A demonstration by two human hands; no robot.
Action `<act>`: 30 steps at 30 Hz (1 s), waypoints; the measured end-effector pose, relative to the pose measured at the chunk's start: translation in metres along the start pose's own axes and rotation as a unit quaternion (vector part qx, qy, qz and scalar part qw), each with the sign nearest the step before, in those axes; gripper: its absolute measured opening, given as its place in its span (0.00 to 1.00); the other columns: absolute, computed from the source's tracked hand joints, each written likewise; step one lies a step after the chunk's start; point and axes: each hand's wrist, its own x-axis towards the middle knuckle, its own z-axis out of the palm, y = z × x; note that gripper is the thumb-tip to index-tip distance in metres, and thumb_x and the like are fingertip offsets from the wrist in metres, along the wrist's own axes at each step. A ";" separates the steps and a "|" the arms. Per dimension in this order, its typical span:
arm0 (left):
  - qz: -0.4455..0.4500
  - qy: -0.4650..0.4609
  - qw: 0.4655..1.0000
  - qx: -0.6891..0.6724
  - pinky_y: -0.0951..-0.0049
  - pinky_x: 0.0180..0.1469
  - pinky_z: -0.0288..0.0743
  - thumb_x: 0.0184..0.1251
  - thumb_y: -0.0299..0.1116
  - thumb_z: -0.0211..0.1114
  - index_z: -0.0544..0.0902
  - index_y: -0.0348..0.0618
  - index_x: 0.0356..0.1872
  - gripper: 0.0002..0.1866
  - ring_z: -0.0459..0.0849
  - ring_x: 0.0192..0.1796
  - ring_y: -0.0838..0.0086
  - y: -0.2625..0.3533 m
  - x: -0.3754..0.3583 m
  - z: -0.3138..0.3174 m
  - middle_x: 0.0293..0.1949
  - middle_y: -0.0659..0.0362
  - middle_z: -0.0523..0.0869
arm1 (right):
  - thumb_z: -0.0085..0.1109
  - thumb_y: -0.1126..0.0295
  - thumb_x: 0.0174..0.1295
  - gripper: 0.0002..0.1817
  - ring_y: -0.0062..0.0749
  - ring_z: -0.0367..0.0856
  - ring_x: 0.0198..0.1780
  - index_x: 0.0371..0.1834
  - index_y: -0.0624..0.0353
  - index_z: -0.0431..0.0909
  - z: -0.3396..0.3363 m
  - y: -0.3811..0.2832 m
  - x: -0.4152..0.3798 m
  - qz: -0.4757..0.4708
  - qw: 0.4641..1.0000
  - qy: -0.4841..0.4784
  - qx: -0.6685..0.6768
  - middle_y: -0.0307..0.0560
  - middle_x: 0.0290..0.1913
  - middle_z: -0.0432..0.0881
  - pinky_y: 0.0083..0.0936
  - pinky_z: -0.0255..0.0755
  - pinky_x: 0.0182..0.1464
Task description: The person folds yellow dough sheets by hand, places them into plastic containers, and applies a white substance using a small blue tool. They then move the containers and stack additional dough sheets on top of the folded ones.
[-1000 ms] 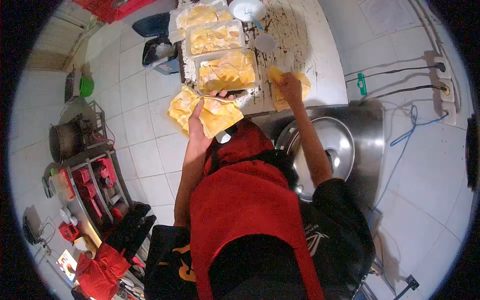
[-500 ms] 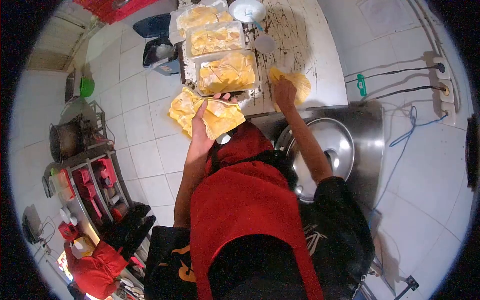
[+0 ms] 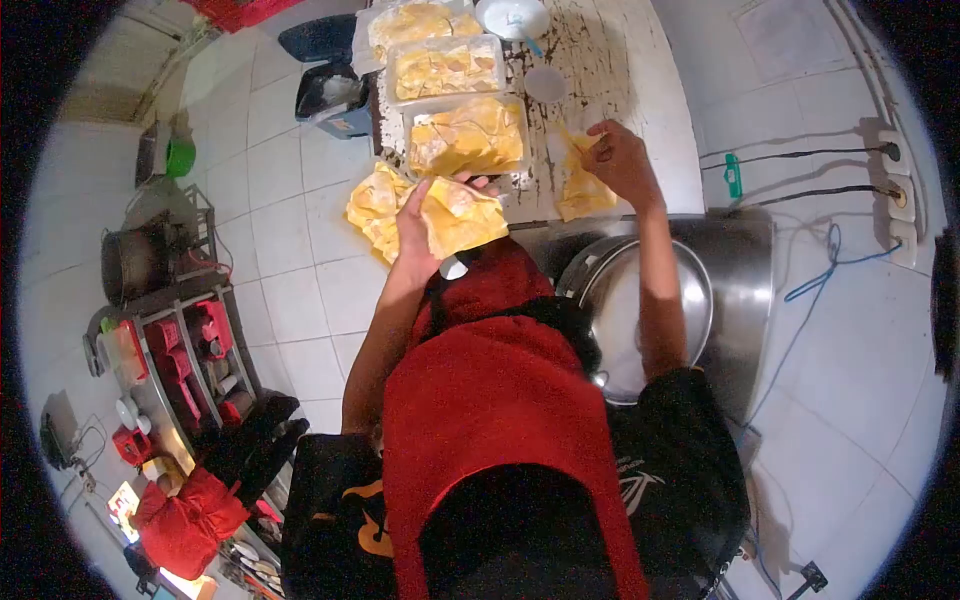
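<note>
Yellow floured dough sheets (image 3: 462, 218) lie stacked in my left hand (image 3: 415, 228), thumb on top and fingertips showing past the far edge. More crumpled yellow dough (image 3: 374, 208) shows just left of that hand. Over the right side of the table, my right hand (image 3: 625, 165) has its fingers pinched at the upper end of a single yellow dough sheet (image 3: 584, 197). The lower part of this sheet hangs down close over the tabletop. Beyond my left hand, a clear plastic tub (image 3: 410, 160) holds folded yellow dough pieces.
Behind stand a second filled tub (image 3: 391, 85), a white bowl (image 3: 512, 18) and a small round lid (image 3: 545, 84) on the worn white table (image 3: 640, 70). A large metal lid (image 3: 705, 300) sits by my right forearm. Another person in red (image 3: 190, 525) is at lower left.
My right hand has moved right, its fingers now at the dough sheet's upper end; the sheet, fanned out on the table before, looks narrower. My left hand still holds its stack.
</note>
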 end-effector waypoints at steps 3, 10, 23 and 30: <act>-0.022 -0.032 0.999 -0.007 0.44 0.70 0.65 0.74 0.54 0.46 0.71 0.31 0.65 0.34 0.74 0.66 0.42 -0.003 0.011 0.001 0.61 0.39 0.79 | 0.69 0.76 0.59 0.16 0.26 0.85 0.35 0.50 0.61 0.78 -0.025 -0.079 -0.013 -0.022 0.994 -0.031 0.102 0.43 0.34 0.86 0.24 0.79 0.40; 0.062 0.035 0.997 0.003 0.50 0.58 0.79 0.77 0.61 0.39 0.76 0.41 0.60 0.34 0.84 0.53 0.53 -0.025 0.040 -0.019 0.51 0.49 0.85 | 0.68 0.77 0.60 0.18 0.20 0.82 0.35 0.53 0.60 0.78 0.053 -0.081 -0.013 -0.045 0.924 -0.149 0.349 0.39 0.39 0.84 0.20 0.77 0.40; 0.066 -0.104 0.991 0.053 0.43 0.75 0.57 0.69 0.42 0.58 0.62 0.41 0.73 0.34 0.63 0.74 0.45 -0.003 -0.013 0.042 0.69 0.47 0.69 | 0.65 0.83 0.59 0.16 0.27 0.87 0.38 0.51 0.66 0.79 0.032 0.069 -0.024 0.084 0.968 0.155 0.181 0.45 0.36 0.88 0.22 0.80 0.38; 0.143 -0.057 0.975 0.162 0.48 0.75 0.61 0.42 0.27 0.58 0.60 0.33 0.73 0.47 0.66 0.72 0.47 0.023 -0.053 0.055 0.69 0.43 0.68 | 0.78 0.59 0.51 0.24 0.36 0.87 0.29 0.44 0.63 0.80 0.084 0.167 -0.097 0.253 0.951 0.177 0.034 0.50 0.31 0.87 0.33 0.81 0.34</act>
